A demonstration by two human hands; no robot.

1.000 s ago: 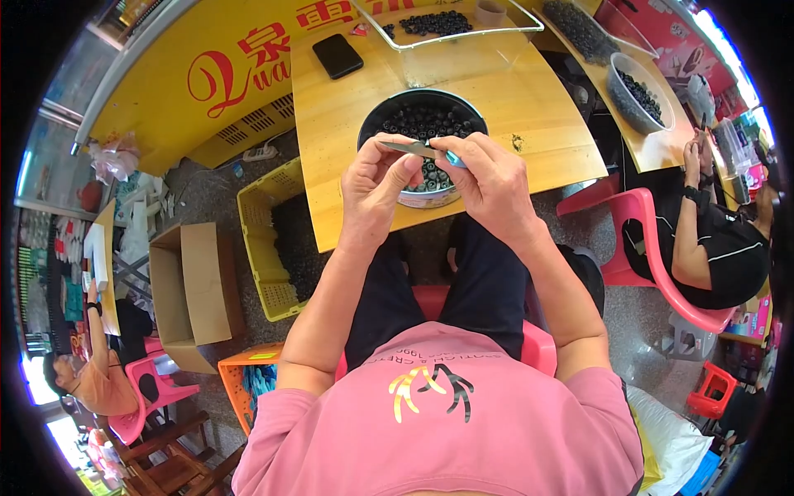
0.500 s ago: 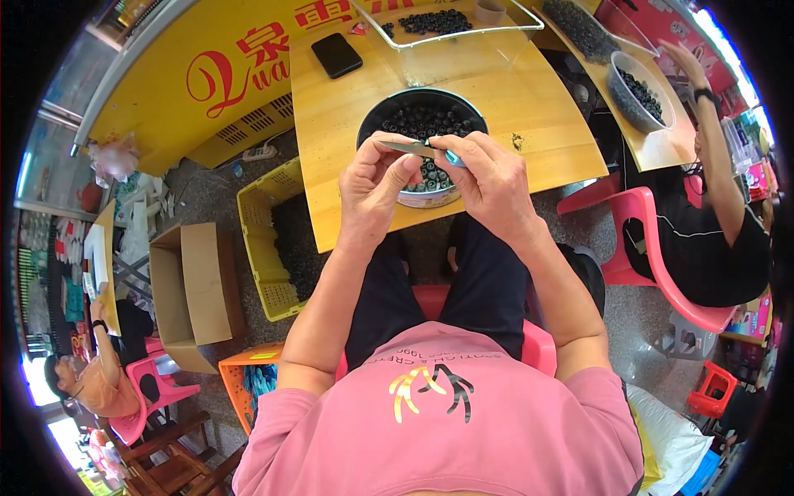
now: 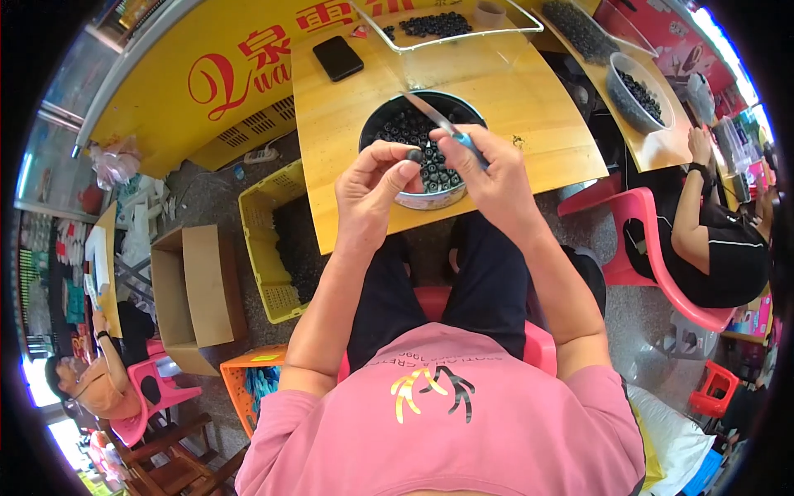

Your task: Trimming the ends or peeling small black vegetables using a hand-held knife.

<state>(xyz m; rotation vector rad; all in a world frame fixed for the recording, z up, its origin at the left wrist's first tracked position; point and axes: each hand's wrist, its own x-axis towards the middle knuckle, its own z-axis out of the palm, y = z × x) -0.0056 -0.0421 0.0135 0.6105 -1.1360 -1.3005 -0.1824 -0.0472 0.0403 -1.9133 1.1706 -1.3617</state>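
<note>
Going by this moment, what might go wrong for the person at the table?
The knife in the right hand has its bare blade close to the left hand, so a slip might cut it.
The small dark piece is only pinched in the left hand, so it could pop loose.
The round tin stands near the table's near edge; a knock might spill its dark pieces.

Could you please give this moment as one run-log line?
left hand: pinches small dark piece; right hand: grips blue-handled knife, blade apart from piece; round tub: dark pieces inside; table: black phone
</note>
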